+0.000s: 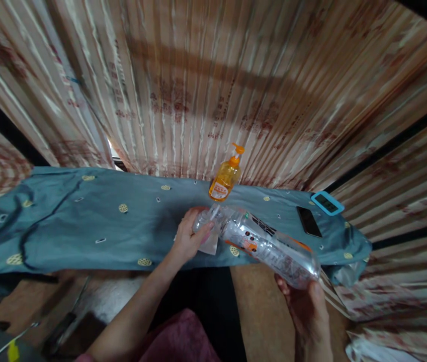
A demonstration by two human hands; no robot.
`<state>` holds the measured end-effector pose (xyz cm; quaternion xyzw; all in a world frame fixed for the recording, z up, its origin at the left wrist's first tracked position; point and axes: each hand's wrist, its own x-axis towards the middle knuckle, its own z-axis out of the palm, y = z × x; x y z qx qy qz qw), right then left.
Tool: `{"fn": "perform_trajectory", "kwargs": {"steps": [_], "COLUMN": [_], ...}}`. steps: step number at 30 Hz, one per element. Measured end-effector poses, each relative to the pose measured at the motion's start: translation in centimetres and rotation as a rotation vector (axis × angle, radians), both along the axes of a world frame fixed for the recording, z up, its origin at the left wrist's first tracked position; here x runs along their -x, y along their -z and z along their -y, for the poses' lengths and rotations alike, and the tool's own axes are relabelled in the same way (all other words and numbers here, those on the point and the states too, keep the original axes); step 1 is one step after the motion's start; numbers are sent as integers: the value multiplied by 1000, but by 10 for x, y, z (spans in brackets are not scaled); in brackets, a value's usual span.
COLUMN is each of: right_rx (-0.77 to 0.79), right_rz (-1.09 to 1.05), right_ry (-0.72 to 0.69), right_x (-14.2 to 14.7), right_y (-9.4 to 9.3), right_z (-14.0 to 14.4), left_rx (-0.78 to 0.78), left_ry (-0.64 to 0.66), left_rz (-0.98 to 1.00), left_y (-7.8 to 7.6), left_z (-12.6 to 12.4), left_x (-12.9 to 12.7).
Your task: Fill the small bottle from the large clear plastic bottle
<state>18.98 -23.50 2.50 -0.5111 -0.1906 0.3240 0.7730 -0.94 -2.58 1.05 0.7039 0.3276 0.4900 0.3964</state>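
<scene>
A large clear plastic bottle (273, 246) with an orange and black printed label lies tilted in the air over the front edge of the cloth-covered table. My right hand (306, 306) grips its base from below, thumb and fingers on either side. At the neck end, my left hand (190, 236) is closed on a small clear plastic piece (202, 219). I cannot tell whether this piece is joined to the bottle or just meets its mouth. Beneath the left hand, a pale sheet (209, 246) lies on the cloth, partly hidden.
An orange pump bottle (224, 182) with amber liquid stands behind the hands. To the right lie a dark phone (309, 221) and a blue-framed digital clock (327, 203). A teal patterned cloth (96, 216) covers the narrow table. Striped curtains (198, 90) hang close behind and beside it.
</scene>
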Motion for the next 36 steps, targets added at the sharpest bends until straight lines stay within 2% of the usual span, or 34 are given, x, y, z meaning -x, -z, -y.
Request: {"fn": "perform_trajectory", "kwargs": {"steps": [15, 25, 36], "right_rx": [15, -9, 68], "right_rz": [90, 186, 218], "right_ry": [-11, -10, -24], "right_x": [-8, -14, -8], "right_y": [-12, -13, -30], "right_z": [4, 5, 17], "left_rx": [-6, 5, -10], "left_ry": [30, 25, 26], "left_rz": [-42, -26, 2], "left_y": [-1, 0, -2], "left_z": [0, 2, 7], "left_x": [2, 3, 1]}}
